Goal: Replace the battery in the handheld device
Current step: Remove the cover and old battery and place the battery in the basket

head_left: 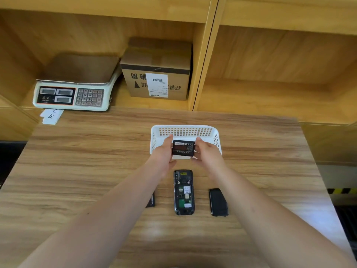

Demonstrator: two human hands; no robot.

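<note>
A black battery [183, 148] with a labelled face is held level between my left hand [163, 154] and my right hand [206, 152], just above the white plastic basket [183, 130]. Below them the handheld device [184, 192] lies face down on the wooden table, its back open and the battery bay bare, showing green circuit board and stickers. Its black back cover [218, 202] lies to the right of it. Another dark flat piece [151, 201] lies left of the device, mostly hidden under my left forearm; I cannot tell what it is.
On the shelf behind the wooden table [77, 161] stand a white weighing scale [73, 93] and a cardboard box [157, 74]. Paper slips [51, 116] lie at the table's far left. The shelf bay at right [270, 84] holds nothing visible.
</note>
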